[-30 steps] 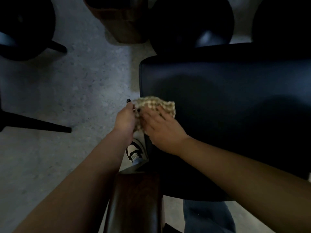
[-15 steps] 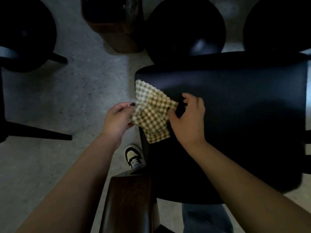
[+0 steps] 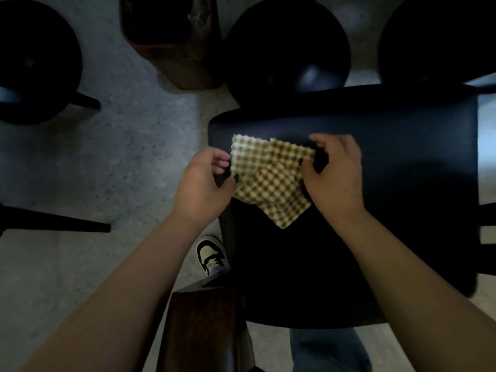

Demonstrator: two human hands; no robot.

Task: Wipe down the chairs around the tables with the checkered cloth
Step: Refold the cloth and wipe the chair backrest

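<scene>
While both hands hold it, the checkered cloth [image 3: 271,181] hangs spread over the near-left part of the dark chair seat [image 3: 389,197], one corner pointing down toward the viewer. Left hand [image 3: 202,189] pinches the cloth's left edge with curled fingers and thumb; right hand [image 3: 335,175] pinches the right edge, fingers curled over it. Grey speckled floor [image 3: 120,162] at left, round dark stool [image 3: 287,49] far centre, brown wooden bin [image 3: 171,44] far left of it, a black-and-cream shoe [image 3: 210,255] just beside the seat's near-left edge.
</scene>
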